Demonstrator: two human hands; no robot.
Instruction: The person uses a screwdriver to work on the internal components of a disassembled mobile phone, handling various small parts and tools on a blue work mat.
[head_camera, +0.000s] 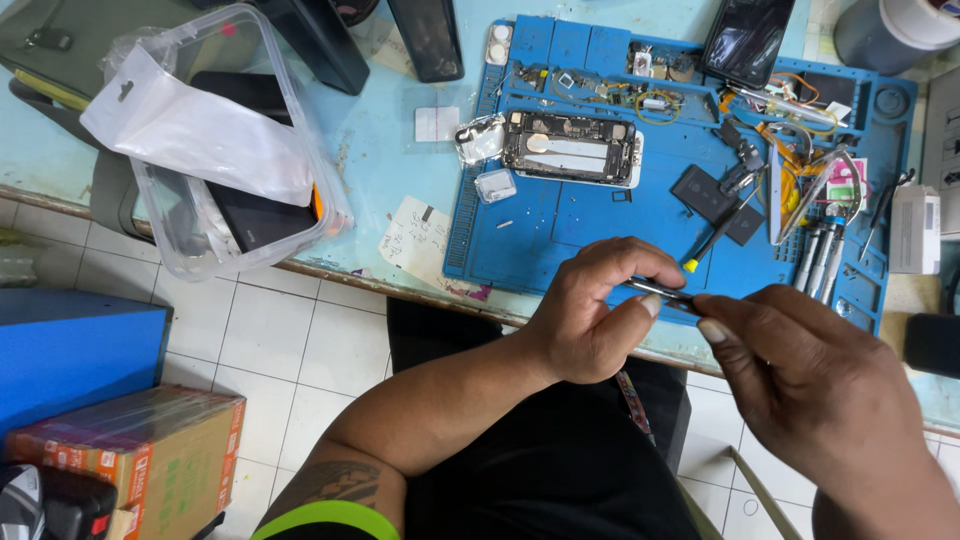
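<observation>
Pinching a thin dark strip (662, 291) between both hands over the blue mat's (600, 240) near edge: left hand (590, 315) clamped on its left end, long axis running left-right, right hand (790, 385) gripping the other end. Opened phone (572, 148) further back, well apart.

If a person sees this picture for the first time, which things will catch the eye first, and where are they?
In the lower centre, the left hand and right hand pinch a thin dark flat part between their fingertips. Behind them, on the blue work mat, lies an opened phone with its insides showing, among small parts and tools. At the upper left, a clear plastic box holds a white bag.
</observation>
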